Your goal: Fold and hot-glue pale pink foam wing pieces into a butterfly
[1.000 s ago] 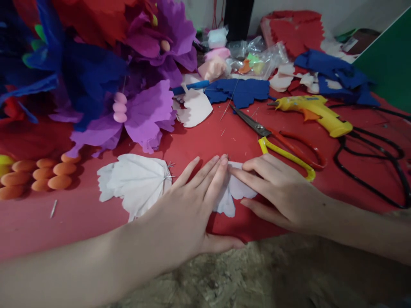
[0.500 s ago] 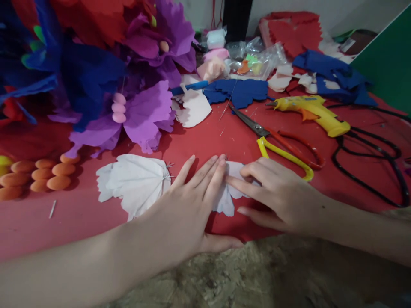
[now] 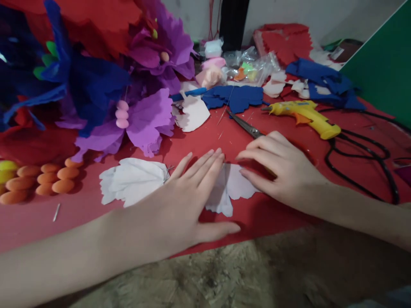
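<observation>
My left hand [image 3: 183, 201] lies flat with fingers stretched out, pressing on a white scalloped paper petal [image 3: 221, 205] and covering much of it. A second pale petal piece [image 3: 239, 184] adjoins it on the right. Curved, parted fingers of my right hand [image 3: 276, 164] hover at that piece's right edge; whether they touch it I cannot tell. Beneath the right hand are the scissors [image 3: 245, 125], blades showing and handles mostly hidden. Left of my left hand sits a gathered white paper petal bundle [image 3: 138, 179], with thin wire or thread at its tip.
Orange oval pieces [image 3: 63, 185] and a small white stick [image 3: 56, 212] lie at left. Large purple paper petals [image 3: 147, 122] spread behind. A yellow glue gun [image 3: 302, 115] with its black cord [image 3: 359, 184] rests at right. Blue cut paper [image 3: 237, 98] lies farther back. The table's front edge is close.
My right hand has lifted off the pale petal and moved right and up, over the scissors' handles. My left hand stays flat on the paper. The camera view has shifted slightly.
</observation>
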A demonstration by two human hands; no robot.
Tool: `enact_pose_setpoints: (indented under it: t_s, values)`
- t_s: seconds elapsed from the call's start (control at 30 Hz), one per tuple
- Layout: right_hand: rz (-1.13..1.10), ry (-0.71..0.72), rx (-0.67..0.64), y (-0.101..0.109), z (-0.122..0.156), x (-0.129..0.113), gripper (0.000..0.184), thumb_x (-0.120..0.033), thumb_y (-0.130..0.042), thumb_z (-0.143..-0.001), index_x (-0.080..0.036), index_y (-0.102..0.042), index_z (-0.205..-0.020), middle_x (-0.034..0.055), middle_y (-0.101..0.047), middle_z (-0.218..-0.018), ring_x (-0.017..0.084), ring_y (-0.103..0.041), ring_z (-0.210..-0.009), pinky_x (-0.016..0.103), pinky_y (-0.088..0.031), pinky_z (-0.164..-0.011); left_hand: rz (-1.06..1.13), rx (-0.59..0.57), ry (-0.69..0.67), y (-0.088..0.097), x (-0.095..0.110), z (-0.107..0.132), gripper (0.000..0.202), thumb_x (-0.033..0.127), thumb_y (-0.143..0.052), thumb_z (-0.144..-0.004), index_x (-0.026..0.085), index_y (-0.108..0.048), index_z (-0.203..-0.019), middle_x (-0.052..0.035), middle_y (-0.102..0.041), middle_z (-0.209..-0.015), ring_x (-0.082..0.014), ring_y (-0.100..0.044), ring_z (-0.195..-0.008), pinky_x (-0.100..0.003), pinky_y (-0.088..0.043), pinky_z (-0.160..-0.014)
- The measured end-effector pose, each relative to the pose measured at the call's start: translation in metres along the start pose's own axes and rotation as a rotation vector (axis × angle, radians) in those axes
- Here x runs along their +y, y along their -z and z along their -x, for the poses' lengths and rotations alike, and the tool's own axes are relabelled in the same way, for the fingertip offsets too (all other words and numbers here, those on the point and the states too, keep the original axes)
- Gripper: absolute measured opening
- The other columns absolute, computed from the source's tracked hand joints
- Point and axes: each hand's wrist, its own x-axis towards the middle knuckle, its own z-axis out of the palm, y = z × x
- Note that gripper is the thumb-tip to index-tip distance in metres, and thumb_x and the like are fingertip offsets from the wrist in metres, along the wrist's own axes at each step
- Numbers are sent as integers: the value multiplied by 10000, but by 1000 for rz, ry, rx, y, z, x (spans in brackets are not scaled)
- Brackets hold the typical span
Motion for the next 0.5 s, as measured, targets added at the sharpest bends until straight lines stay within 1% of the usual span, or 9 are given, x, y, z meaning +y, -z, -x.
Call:
enact_pose_setpoints:
  t_s: [0.07, 0.13, 0.23, 0.33, 0.43, 0.5]
  values:
    - [-9, -81, -71, -3, -4, 4, 149, -248, -516, -851, -118, -576, -889, 66, -571, -866, 162, -440, -812, 295, -380, -730, 57, 44, 55, 6, -6, -4, 760, 512, -421, -874, -4, -239, -1400, -208, -302, -1461, -290, -267, -1364, -467, -191, -1125]
    - [-74, -154, -137, -6, -8, 6, 123, -244, -512, -839, -134, -565, -841, 59, -562, -847, 169, -449, -832, 300, -380, -738, 135, 104, 96, 11, -12, -8, 608, 392, -398, -885, 10, -334, -1354, -184, -401, -1404, -264, -333, -1328, -437, -227, -1118]
    - [-181, -244, -224, -8, -13, 4, 98, -207, -491, -822, -158, -547, -758, 43, -552, -795, 166, -456, -832, 292, -371, -719, 256, 181, 132, 15, -20, -13, 497, 318, -361, -870, 33, -441, -1268, -152, -506, -1295, -229, -421, -1243, -381, -319, -1069]
    - [-242, -283, -263, -4, -18, 3, 93, -181, -497, -795, -163, -538, -714, 35, -545, -752, 150, -454, -790, 275, -362, -683, 293, 224, 149, 17, -23, -15, 419, 304, -367, -848, 83, -535, -1162, -107, -586, -1179, -204, -497, -1135, -347, -370, -1012]
    - [-283, -294, -216, 6, -24, 1, 89, -192, -505, -783, -163, -532, -703, 34, -548, -744, 134, -458, -756, 256, -371, -660, 341, 262, 209, 21, -21, -16, 394, 397, -425, -822, 128, -603, -1049, -69, -646, -1062, -198, -566, -998, -321, -417, -930]
    - [-317, -304, -161, 14, -28, -3, 98, -205, -498, -785, -165, -526, -700, 29, -554, -737, 117, -465, -720, 236, -374, -627, 414, 255, 258, 24, -18, -15, 382, 460, -489, -782, 158, -646, -955, -34, -682, -954, -182, -601, -876, -275, -453, -825]
